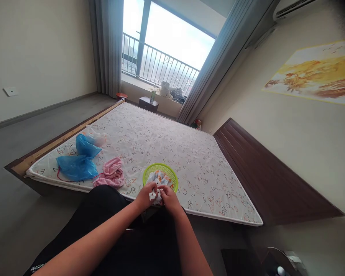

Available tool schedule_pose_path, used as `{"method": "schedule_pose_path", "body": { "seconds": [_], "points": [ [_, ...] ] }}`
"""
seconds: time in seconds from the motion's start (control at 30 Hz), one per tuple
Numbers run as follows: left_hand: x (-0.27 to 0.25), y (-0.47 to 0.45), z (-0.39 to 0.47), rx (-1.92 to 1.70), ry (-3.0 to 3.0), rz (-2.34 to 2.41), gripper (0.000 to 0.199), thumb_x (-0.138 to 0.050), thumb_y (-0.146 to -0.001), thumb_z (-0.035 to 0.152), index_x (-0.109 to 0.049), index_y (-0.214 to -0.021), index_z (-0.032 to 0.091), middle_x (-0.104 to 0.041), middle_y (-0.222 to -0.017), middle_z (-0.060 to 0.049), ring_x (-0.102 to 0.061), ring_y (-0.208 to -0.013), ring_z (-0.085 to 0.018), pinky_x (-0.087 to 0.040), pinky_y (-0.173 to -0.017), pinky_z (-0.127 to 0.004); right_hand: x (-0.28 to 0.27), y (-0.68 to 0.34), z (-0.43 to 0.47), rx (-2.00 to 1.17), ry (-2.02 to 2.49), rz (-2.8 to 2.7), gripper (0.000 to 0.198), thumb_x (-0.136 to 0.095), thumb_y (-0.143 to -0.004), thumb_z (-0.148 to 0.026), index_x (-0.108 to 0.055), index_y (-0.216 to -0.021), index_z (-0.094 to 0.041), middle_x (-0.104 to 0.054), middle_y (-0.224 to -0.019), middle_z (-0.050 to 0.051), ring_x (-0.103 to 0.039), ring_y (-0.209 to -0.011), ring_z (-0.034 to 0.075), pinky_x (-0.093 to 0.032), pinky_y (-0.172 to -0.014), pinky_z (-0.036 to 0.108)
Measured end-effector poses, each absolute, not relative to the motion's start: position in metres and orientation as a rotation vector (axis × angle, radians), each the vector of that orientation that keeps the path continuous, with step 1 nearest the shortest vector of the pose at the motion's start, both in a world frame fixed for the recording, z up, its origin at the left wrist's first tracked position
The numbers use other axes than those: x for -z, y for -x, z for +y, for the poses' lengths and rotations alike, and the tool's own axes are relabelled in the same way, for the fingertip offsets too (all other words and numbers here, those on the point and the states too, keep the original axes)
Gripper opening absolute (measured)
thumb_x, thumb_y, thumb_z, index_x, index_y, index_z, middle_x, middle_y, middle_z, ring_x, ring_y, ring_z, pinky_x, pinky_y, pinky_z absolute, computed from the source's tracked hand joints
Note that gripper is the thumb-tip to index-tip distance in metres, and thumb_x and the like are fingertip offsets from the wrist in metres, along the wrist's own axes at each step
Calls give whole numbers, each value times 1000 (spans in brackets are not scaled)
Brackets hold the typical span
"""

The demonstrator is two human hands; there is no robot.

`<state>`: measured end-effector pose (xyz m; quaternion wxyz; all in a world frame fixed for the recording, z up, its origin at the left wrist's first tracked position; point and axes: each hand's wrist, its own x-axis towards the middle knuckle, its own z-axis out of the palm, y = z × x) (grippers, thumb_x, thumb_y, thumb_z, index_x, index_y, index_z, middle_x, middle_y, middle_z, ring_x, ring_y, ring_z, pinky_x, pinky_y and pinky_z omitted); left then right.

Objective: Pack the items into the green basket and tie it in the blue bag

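Observation:
My left hand [145,197] and my right hand [170,198] meet over the near edge of the bed. Both are closed, with their fingers pinching a small white plastic bag [157,199] between them. Its crumpled end sticks out by the left thumb; what it contains, if anything, is hidden. Just beyond the fingers a lime-green plastic basket [175,179] rests on the mattress. Several white-and-orange packets [162,177] lie in it, partly covered by my hands.
Left of the basket, a pink towel [112,173], blue plastic bags [77,167] and a clear bag [92,134] lie on the letter-printed mattress [172,138]. A dark headboard [264,172] borders the right side. A small bedside cabinet [148,104] stands near the window.

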<state>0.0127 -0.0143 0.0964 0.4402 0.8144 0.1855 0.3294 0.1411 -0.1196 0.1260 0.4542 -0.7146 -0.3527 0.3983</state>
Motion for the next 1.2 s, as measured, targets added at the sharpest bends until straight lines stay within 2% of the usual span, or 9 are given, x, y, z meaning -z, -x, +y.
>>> {"method": "schedule_pose_path", "body": {
  "seconds": [0.13,0.27,0.4,0.53,0.83,1.2],
  "points": [
    [-96,-12,-15,-823,-1985,506,7,-54,-83,22,-48,-80,21,-57,-79,0,-54,-74,-18,-41,-70,-29,-127,-142,-120,-994,1731,-885,22,-61,-88,-37,-61,-103,-21,-62,-72,-4,-54,-47,11,-39,-48,23],
    [-92,-12,-16,-833,-1987,512,6,-54,-85,23,-49,-82,21,-57,-80,0,-55,-75,-18,-41,-71,-29,-128,-139,-118,-992,1745,-860,22,-64,-85,-37,-59,-99,-21,-58,-65,-6,-54,-45,12,-40,-47,24],
    [-94,-12,-16,-844,-1955,551,6,-55,-85,24,-50,-83,21,-57,-79,1,-55,-74,-18,-42,-71,-29,-126,-137,-116,-918,1756,-857,23,-66,-84,-42,-57,-91,-22,-60,-65,-5,-55,-46,12,-41,-47,25],
    [-96,-12,-15,-868,-1933,547,6,-56,-85,24,-51,-83,21,-58,-79,1,-55,-74,-17,-42,-70,-29,-126,-137,-116,-954,1721,-825,28,-68,-83,-46,-57,-92,-22,-60,-63,-5,-55,-46,13,-40,-47,25],
    [-96,-13,-15,-877,-1941,503,5,-56,-83,19,-52,-81,21,-60,-81,-1,-58,-77,-18,-45,-73,-30,-124,-146,-121,-1154,1708,-846,29,-67,-88,-47,-52,-89,-23,-56,-62,-7,-54,-46,12,-39,-46,23],
    [-90,-17,-12,-809,-1923,506,3,-55,-80,20,-52,-79,21,-61,-78,-1,-57,-74,-17,-44,-69,-29,-112,-144,-124,-1076,1701,-888,35,-65,-88,-51,-45,-79,-24,-50,-60,-8,-51,-51,13,-40,-51,24]
  ]
}}
